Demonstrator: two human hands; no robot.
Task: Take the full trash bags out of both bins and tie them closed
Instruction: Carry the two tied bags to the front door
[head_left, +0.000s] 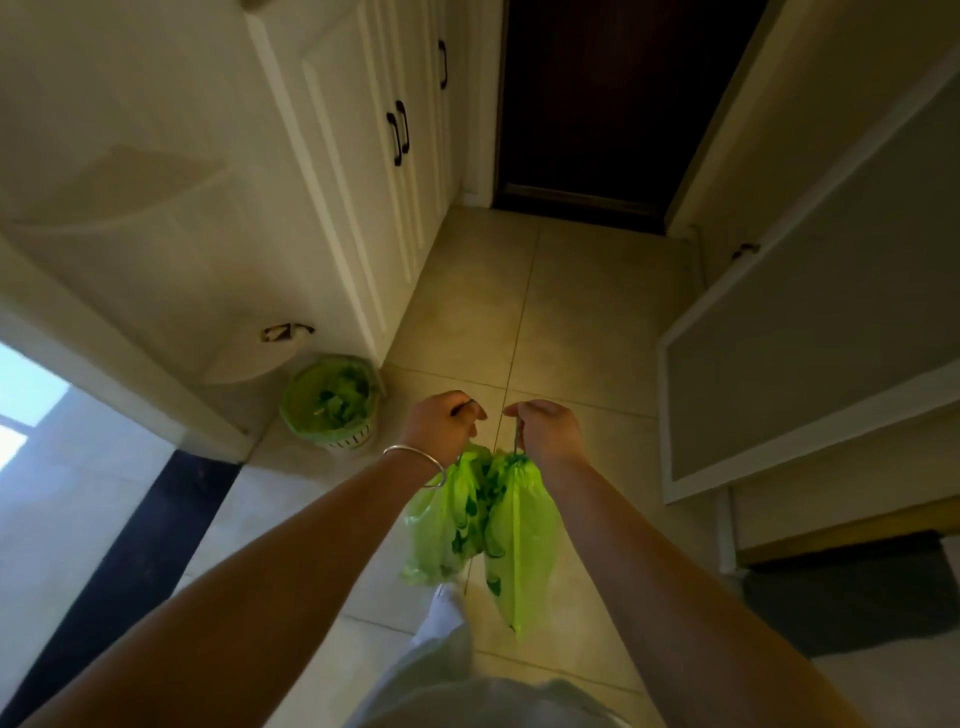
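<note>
A bright green trash bag (483, 525) hangs in the air in front of me, above the tiled floor. Each of my hands pinches one of its dark drawstrings. My left hand (441, 423), with a silver bangle on the wrist, is closed on the left string. My right hand (545, 428) is closed on the right string, and the bag's mouth is gathered beneath it. A small white bin (332, 405) lined with another green bag stands on the floor to the left, against the cabinet's corner; that liner holds some trash.
White cabinet doors (363, 171) with black handles run along the left. A dark door (602, 104) closes the hallway ahead. An open white-framed panel door (810, 332) juts in from the right. A dark mat (852, 597) lies at lower right. My white-trousered leg is below the bag.
</note>
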